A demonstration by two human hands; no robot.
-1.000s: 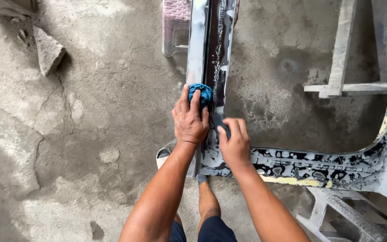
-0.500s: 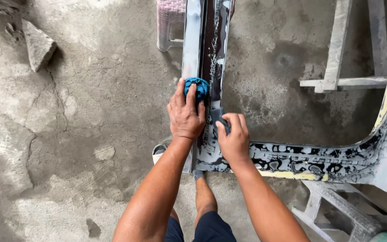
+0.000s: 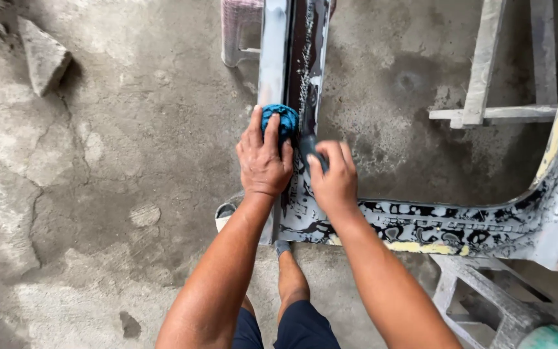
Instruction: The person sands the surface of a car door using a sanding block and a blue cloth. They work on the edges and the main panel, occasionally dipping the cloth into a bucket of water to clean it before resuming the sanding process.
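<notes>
A long curved metal body panel (image 3: 421, 226), grey with dark mottled patches and a yellow strip, runs from the top centre down and bends off to the right. My left hand (image 3: 263, 161) presses a crumpled blue cloth (image 3: 282, 119) against the panel's upright strip. Right beside it my right hand (image 3: 334, 181) is closed over a small dark pad (image 3: 306, 147) on the same strip. The pad is mostly hidden under my fingers. My legs and one foot show below the panel.
A rough concrete floor (image 3: 111, 194) with cracks and pale patches lies to the left. A stone chunk (image 3: 43, 55) sits top left. A pink plastic stool (image 3: 240, 29) stands under the panel's far end. Grey stands (image 3: 492, 110) are at right and lower right (image 3: 485, 297).
Both hands stay on the panel strip with cloth and pad; the right hand has slid slightly up the strip and looks blurred. The view has shifted a little.
</notes>
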